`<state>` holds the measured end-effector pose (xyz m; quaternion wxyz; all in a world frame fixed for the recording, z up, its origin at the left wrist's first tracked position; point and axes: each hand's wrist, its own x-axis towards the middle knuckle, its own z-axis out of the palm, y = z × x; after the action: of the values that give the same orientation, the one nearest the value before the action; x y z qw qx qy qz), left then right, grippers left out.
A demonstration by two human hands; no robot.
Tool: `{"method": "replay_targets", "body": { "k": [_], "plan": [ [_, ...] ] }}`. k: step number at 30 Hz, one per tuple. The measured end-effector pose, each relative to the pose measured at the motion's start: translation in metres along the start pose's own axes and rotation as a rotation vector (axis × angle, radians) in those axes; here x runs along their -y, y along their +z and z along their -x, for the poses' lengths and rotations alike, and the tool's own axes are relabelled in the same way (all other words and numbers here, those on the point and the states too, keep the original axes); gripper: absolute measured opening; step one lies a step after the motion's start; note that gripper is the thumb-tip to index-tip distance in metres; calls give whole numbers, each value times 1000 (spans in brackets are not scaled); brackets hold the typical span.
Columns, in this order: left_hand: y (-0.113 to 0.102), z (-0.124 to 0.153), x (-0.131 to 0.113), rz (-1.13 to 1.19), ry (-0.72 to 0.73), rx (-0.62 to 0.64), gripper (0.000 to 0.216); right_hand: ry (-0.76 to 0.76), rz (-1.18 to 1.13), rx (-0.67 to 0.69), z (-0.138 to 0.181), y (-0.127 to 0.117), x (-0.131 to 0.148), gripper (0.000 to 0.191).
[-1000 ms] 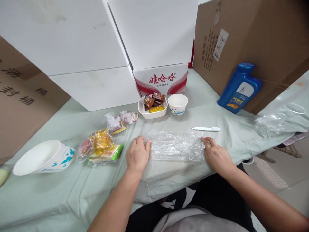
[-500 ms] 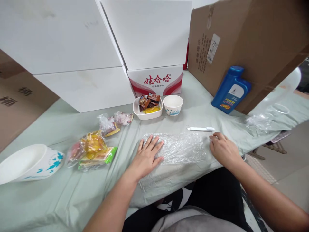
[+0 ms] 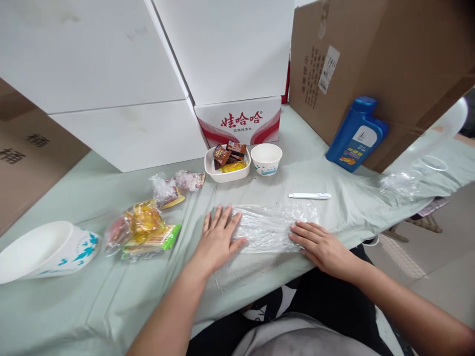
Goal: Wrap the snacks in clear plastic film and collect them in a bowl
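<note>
- Left hand (image 3: 218, 240): open, fingers spread, flat on left end of plastic bag (image 3: 269, 228).
- Right hand (image 3: 319, 245): open, slid inward onto right end; nothing grasped.
- Now pinned flat at both ends.

The left hand (image 3: 218, 240) and right hand (image 3: 321, 244) are bare, and both forearms are uncovered down to the frame's lower edge. Just below the hanging edge of the pale green tablecloth (image 3: 122, 301), the lap is clad in black cloth (image 3: 334, 301) with a white print (image 3: 258, 312). Further below the tablecloth lies a grey garment (image 3: 297, 341).
</note>
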<state>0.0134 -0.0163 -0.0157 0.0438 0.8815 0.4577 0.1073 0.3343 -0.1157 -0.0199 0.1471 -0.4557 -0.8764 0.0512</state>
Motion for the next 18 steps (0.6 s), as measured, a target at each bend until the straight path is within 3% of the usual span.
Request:
{"method": "replay_targets", "body": {
  "k": [6, 11, 14, 18],
  "plan": [
    [-16, 2, -26, 277, 319, 133, 57, 77, -63, -250, 27, -9, -13, 29],
    [-25, 4, -27, 407, 289, 161, 8, 140, -179, -250, 27, -18, -23, 23],
    [-34, 4, -14, 534, 256, 182, 12, 236, -286, -234, 29, -25, -33, 22],
    [-36, 2, -2, 679, 51, 166, 11, 459, -354, -256, 31, -26, -41, 23]
  ]
}}
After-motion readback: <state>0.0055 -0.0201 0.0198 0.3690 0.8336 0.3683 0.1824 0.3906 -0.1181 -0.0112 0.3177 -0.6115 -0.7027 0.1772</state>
